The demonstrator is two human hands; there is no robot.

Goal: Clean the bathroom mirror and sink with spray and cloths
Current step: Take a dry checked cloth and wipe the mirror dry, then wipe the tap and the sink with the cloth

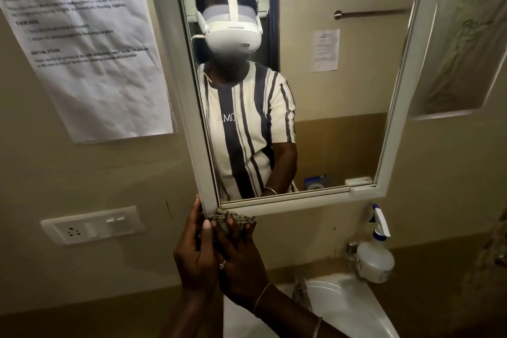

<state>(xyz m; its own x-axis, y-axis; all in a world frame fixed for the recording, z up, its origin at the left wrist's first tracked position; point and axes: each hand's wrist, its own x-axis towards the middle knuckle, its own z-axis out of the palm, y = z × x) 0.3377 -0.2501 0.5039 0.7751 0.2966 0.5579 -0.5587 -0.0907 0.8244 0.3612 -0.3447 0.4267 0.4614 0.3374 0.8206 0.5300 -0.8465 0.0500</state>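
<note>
Right hand (240, 252): fingers curled into a bunched grey cloth (237, 220), shoving it up against the bottom rail of the mirror (343, 132)
Left hand (196, 251): thumb clamped on the cloth's left edge, fingertips up at the frame's lower-left corner, so both hands are on the same rag
Cloth spot: right under that corner, touching the white frame, not on the glass
Spray bottle (374, 252): parked on the ledge to the right, just beside the sink (348, 307), well apart from both hands
Step, I reckon: mirror part, doing the frame edge and corner
Glass: can't tell from here if any streaks are left
Next move, my guess: drag the cloth rightward along the bottom rail with steady pressure, one hand would do it, and the sink looks like it comes after that
</note>
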